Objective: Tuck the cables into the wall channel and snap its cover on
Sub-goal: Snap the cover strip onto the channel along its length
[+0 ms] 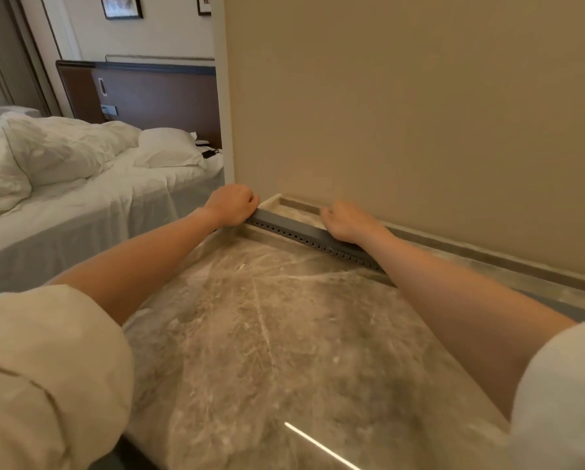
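A long grey slotted cable channel lies along the back of the marble counter, close to the beige wall. My left hand is curled over the channel's left end. My right hand presses down on the channel's top further right, fingers bent. Both hands rest on the grey top surface. No cables are visible; the inside of the channel is hidden.
A shallow rectangular recess is cut into the counter behind the channel. The beige wall rises right behind it. A bed with white pillows stands to the left, below the counter's left edge.
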Demonstrator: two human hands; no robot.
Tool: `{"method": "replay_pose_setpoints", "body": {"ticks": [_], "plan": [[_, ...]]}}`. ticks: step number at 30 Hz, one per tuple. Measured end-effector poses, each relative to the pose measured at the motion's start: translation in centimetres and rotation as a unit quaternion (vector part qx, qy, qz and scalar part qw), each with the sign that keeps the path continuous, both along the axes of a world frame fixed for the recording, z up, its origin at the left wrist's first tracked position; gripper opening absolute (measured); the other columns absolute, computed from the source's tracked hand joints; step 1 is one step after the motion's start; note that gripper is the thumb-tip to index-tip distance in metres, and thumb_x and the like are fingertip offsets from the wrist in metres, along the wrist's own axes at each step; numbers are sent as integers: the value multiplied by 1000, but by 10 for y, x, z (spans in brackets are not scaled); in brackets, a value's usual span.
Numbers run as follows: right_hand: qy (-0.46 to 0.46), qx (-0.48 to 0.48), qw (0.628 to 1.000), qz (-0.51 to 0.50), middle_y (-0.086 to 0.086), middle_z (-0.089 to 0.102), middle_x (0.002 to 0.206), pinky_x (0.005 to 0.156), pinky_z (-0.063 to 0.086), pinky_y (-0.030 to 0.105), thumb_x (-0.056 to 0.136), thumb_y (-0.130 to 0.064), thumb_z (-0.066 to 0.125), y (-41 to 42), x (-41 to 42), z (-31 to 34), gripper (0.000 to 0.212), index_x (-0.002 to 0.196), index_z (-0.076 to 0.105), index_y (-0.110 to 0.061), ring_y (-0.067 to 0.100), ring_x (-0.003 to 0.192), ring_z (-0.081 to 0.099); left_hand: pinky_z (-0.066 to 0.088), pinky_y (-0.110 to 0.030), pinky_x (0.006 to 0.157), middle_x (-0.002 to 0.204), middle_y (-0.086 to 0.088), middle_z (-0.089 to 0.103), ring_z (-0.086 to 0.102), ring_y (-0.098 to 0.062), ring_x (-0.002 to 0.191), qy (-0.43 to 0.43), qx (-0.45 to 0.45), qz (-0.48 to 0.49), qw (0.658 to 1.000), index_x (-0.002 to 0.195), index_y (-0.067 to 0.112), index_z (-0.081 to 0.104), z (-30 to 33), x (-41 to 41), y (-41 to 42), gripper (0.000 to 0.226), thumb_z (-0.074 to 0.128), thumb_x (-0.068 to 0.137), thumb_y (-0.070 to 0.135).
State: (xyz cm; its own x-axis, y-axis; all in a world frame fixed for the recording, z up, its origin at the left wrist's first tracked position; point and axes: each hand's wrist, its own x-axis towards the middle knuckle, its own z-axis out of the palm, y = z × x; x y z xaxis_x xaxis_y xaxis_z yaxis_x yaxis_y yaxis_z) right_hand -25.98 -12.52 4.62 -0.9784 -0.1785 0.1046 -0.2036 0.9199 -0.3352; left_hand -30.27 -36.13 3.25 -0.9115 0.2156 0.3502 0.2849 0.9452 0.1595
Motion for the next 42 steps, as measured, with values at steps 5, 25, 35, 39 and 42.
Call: {"method": "replay_pose_setpoints", "body": {"ticks": [5,25,35,39,42], "plan": [[-23,14,1000,11,5,33,53,46,22,32,99,-22,38,52,30,-4,48,52,31,-13,19,47,31,48,-42,79,87,-17,60,57,-32,83,-4,-22,-37,999,77,2,62,-2,28,49,44,33,99,27],[122,237,964,-11,11,53,112,79,42,35,94,-49,43,253,171,-35,43,108,49,-8,28,100,55,44,-37,72,98,-12,62,57,-29,87,1,-111,-306,946,98,8,46,-18,132,273,28,55,90,33],[225,275,934,-28,12,54,109,83,37,36,100,-34,35,256,169,-49,32,119,43,-9,28,95,50,48,-37,69,95,-12,58,57,-27,77,241,-272,-284,887,104,6,48,-30,123,284,17,37,95,15],[203,247,946,-49,12,53,112,89,36,37,98,-41,34,261,163,-44,40,116,46,-7,29,100,49,50,-39,78,109,-18,55,57,-32,91,258,-328,-270,868,126,0,40,-30,114,293,42,16,93,12],[164,229,958,-46,14,52,116,94,34,37,100,-38,31,265,158,-41,39,116,46,-6,29,104,48,47,-40,83,117,-20,50,55,-33,98,248,-358,-258,862,134,0,29,-29,107,297,47,9,93,13]]}}
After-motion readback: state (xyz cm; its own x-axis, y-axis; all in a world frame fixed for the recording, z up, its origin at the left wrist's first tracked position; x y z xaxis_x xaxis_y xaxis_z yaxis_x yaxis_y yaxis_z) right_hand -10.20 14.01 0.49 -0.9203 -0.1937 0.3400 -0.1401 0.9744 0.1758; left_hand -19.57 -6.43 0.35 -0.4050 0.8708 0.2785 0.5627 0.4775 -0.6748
